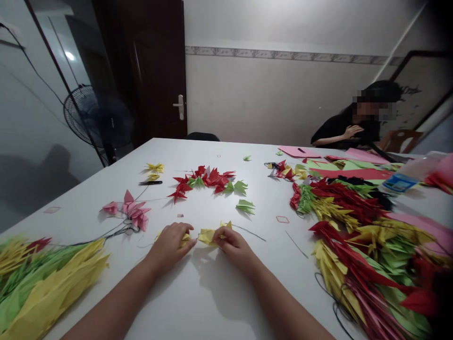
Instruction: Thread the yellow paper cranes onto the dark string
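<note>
My left hand [175, 241] curls over yellow folded paper, mostly hidden under the fingers. Beside it, my right hand [230, 240] pinches a yellow paper crane [208, 236], and the two hands are a short gap apart above the white table [198, 302]. From near the right hand a thin dark wire [249, 232] runs out over the tabletop. Just beyond my hands lie a green paper crane [245, 206] and a curved cluster of red cranes [214, 178] with some green ones among them. Pink paper cranes [133, 210] on dark strings rest to the left.
Strung yellow and green cranes [71, 278] fill the near left. Several red, yellow and green strands [339, 203] crowd the right side, with a plastic bottle [403, 182] behind. A black-handled tool [151, 182] lies by small yellow cranes [155, 168]. Another person [348, 127] sits far right.
</note>
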`<state>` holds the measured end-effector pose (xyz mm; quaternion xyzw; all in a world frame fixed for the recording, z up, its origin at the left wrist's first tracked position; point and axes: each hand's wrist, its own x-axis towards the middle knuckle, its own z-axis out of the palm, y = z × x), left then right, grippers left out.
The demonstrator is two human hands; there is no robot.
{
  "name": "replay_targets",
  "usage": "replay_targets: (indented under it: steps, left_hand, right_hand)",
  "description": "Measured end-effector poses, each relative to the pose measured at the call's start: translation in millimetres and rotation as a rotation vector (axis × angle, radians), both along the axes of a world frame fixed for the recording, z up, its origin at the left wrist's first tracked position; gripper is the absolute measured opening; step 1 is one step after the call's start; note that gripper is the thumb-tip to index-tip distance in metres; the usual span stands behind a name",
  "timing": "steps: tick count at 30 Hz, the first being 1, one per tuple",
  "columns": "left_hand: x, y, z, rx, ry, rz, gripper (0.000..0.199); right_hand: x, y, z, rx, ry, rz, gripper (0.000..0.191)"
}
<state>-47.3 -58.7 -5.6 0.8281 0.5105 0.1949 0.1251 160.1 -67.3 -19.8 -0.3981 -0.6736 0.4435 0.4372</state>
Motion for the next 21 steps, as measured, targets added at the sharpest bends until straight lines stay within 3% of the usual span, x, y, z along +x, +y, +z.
replay_targets:
  steps: [3,7,14,21]
  left_hand:
    - [2,-2,1.2,0.031,0.059,-0.023,0.051]
    - [6,-3,3.1,0.073,0.142,-0.011,0.062]
    - [11,-2,2.5,0.119,0.108,-0.172,0.058]
    - [8,1,1.3,0.119,0.067,-0.224,0.038]
  right_hand:
    - [1,0,1.3,-0.031,0.025,0.053,0.007]
    - [0,0,4.1,-0.032,-0.007,0.103,0.009]
    - [-4,-3,5.3,-0.04,-0.047,0.114,0.009]
    - [-4,-5,1.8,-0.003,-0.031,0.069,0.006]
